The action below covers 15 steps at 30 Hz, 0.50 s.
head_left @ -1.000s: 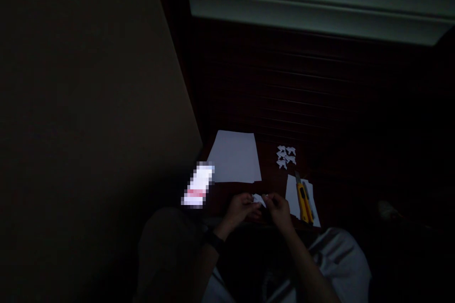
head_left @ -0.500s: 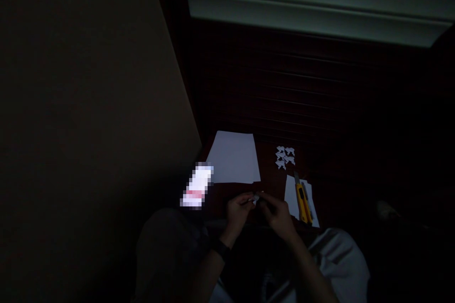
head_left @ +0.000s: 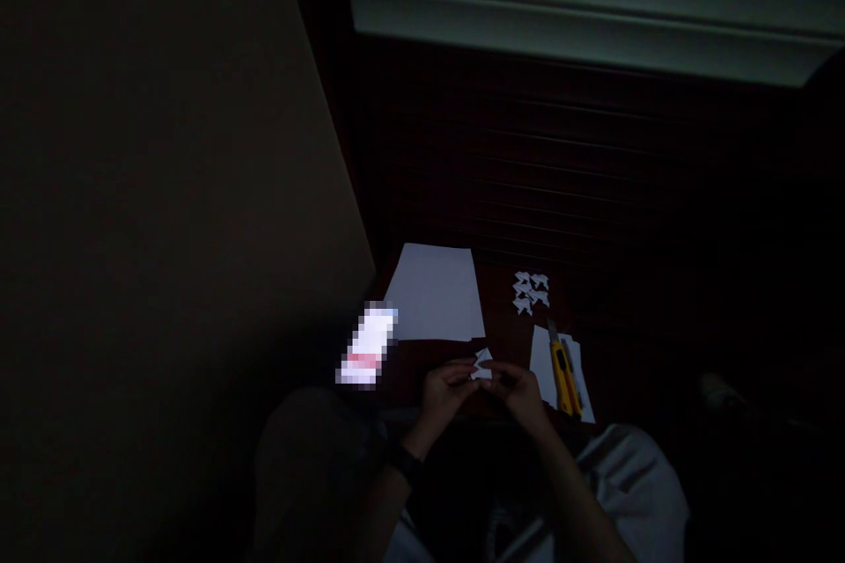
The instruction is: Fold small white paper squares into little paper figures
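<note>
A small folded piece of white paper (head_left: 483, 362) is held between both hands above the near edge of the dark table. My left hand (head_left: 446, 389) pinches its left side, and a dark band circles that wrist. On the other side, the fingers of my right hand (head_left: 520, 392) close on the paper's right edge. Several small folded paper shapes (head_left: 531, 292) lie grouped beyond my right hand. To the right of that hand, a yellow utility knife (head_left: 565, 376) rests on small white paper sheets (head_left: 542, 369).
Large white paper sheets (head_left: 436, 292) lie at the back left of the table. A bright, pixelated rectangle (head_left: 367, 347) glows at its left edge. A wall (head_left: 198, 149) rises on the left, and dark slatted panelling (head_left: 528, 158) stands behind. The room is very dim.
The folded paper now shows more of its surface, with a point sticking up between my hands. Both hands have shifted their fingers around it. Everything on the table stays in place.
</note>
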Motion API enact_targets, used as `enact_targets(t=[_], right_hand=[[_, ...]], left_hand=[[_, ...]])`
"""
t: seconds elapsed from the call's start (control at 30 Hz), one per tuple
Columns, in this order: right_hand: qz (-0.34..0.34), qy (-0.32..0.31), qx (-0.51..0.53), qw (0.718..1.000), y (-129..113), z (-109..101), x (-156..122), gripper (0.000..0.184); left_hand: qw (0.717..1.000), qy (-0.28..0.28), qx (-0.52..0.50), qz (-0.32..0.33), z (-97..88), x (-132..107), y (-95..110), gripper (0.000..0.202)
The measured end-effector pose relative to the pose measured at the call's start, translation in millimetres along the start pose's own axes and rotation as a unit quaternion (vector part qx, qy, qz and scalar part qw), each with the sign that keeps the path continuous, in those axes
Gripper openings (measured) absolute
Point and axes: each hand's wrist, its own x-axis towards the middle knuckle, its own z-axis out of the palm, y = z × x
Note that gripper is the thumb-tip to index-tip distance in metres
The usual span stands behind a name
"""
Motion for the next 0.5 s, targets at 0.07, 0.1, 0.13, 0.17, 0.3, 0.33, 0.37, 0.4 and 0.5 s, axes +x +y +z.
enact_targets(t=[0.07, 0.1, 0.13, 0.17, 0.3, 0.33, 0.37, 0.4, 0.5], right_hand=[[-0.003, -0.010, 0.011, 1.000, 0, -1, 0, 0.030], [-0.004, -0.014, 0.017, 1.000, -1, -2, 0, 0.028], [-0.002, -0.018, 0.023, 1.000, -1, -2, 0, 0.026], [0.002, -0.019, 0.027, 0.999, -2, -3, 0, 0.026], [0.002, -0.028, 0.030, 0.999, -2, -7, -2, 0.022], [-0.002, -0.032, 0.033, 0.999, -2, -8, -2, 0.021], [-0.004, -0.035, 0.037, 0.999, -3, -9, -3, 0.021], [-0.002, -0.037, 0.042, 0.998, -3, -9, -3, 0.022], [0.009, -0.028, 0.054, 0.998, -3, -11, -5, 0.027]], left_hand=[[1.000, -0.013, 0.000, -0.015, -3.1, 0, 3, 0.030], [0.999, -0.025, 0.001, -0.028, -4.7, 0, 5, 0.032], [0.999, -0.036, 0.005, -0.038, -6.2, 0, 7, 0.033], [0.998, -0.047, 0.007, -0.046, -7.5, 0, 9, 0.034], [0.995, -0.076, 0.018, -0.063, -9.7, 1, 12, 0.038], [0.995, -0.074, 0.022, -0.064, -9.6, 1, 12, 0.039], [0.995, -0.071, 0.023, -0.066, -9.5, 1, 12, 0.040], [0.995, -0.072, 0.021, -0.069, -9.2, 1, 11, 0.042], [0.993, -0.088, 0.013, -0.076, -8.0, 0, 10, 0.043]])
